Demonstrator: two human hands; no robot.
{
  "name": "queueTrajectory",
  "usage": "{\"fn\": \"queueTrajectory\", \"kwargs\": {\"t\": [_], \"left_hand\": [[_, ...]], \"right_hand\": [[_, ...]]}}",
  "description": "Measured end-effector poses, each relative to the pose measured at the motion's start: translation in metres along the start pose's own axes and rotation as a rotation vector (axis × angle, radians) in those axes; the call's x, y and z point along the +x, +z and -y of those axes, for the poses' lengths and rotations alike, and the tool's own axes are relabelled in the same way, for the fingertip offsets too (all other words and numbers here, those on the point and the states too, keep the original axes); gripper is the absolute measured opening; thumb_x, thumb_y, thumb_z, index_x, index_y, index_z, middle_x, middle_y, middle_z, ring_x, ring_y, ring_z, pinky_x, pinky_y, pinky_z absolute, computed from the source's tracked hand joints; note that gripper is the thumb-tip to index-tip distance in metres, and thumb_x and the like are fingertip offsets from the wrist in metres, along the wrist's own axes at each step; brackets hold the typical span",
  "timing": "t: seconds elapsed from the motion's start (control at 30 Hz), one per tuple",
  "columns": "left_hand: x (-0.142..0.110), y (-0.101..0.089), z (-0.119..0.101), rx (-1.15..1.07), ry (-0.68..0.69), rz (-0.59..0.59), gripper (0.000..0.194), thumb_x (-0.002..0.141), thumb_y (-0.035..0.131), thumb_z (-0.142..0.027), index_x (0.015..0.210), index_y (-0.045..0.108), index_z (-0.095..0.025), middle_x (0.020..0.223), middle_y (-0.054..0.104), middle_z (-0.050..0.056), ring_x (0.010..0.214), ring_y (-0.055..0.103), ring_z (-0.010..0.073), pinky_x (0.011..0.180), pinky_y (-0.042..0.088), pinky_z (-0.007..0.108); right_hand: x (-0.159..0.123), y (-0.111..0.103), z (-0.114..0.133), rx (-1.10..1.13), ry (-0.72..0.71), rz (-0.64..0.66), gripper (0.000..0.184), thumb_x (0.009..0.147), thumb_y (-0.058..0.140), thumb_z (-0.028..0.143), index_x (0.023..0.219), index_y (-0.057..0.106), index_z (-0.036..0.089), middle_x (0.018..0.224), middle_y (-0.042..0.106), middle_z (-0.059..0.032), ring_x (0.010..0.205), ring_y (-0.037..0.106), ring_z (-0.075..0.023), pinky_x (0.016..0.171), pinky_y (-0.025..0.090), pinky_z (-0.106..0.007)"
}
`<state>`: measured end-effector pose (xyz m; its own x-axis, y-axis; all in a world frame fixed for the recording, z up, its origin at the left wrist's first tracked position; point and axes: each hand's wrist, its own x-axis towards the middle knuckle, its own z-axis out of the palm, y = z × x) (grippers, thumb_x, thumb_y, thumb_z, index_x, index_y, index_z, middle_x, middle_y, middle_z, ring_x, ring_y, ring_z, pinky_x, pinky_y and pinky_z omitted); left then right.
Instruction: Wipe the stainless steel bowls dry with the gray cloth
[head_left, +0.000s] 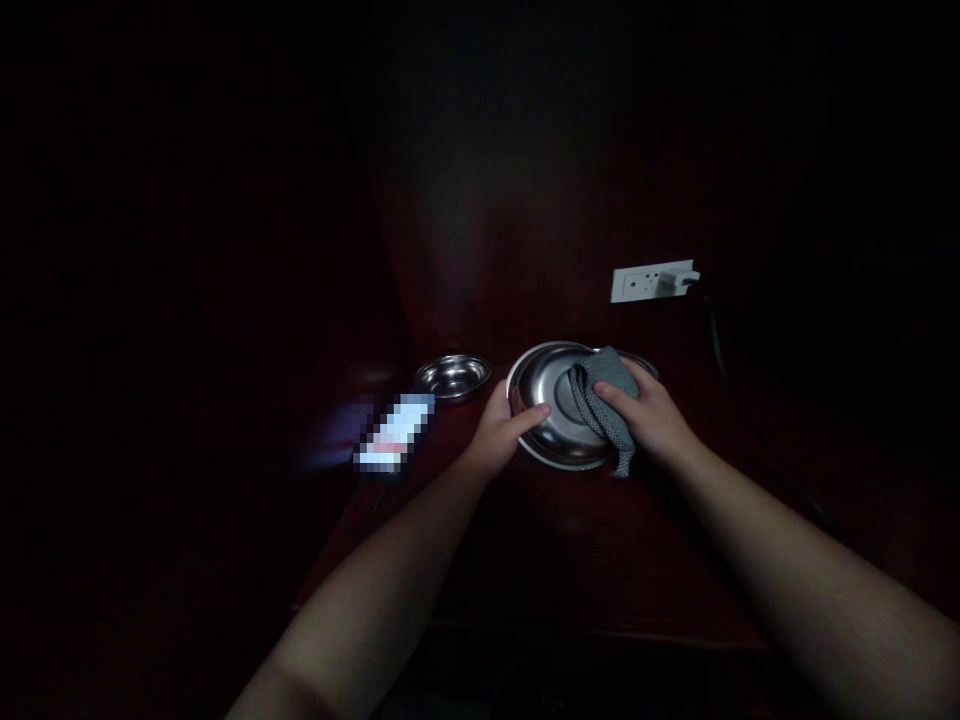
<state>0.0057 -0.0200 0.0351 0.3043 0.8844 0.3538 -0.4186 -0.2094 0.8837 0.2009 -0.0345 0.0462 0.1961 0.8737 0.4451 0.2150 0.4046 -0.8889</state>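
- Finding leftmost a bright-screened rectangular phone [395,435], then a small shiny round steel bowl [454,377], on the dark-red bench [525,560].
- Clamping fingers of the left hand [495,435] on a larger round steel bowl [556,385] over the bench.
- Pressing bunched grey-green cloth [609,370] to it, clamped in fingers of the right hand [654,415].
- Apparently wiping; next, probably calling for steady turning.

Tabletop [540,540] before the held bowl [555,380] is passable; phone [396,435] obstructs left.
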Motion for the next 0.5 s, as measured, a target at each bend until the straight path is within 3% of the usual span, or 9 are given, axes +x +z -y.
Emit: {"fn": "queueTrajectory", "kwargs": {"t": [0.5], "left_hand": [[-0.0004, 0.0017, -0.0029, 0.01, 0.009, -0.004, 0.056, 0.062, 0.078, -0.025, 0.112, 0.054, -0.018, 0.113, 0.062, 0.009, 0.107, 0.057, 0.0261, 0.094, 0.041, 0.042]], "right_hand": [[-0.0006, -0.0014, 0.0022, -0.008, 0.0, 0.041, 0.056, 0.067, 0.071, 0.048, 0.114, 0.058, 0.022, 0.108, 0.067, -0.0072, 0.1, 0.063, -0.0276, 0.093, 0.047, -0.047]]}}
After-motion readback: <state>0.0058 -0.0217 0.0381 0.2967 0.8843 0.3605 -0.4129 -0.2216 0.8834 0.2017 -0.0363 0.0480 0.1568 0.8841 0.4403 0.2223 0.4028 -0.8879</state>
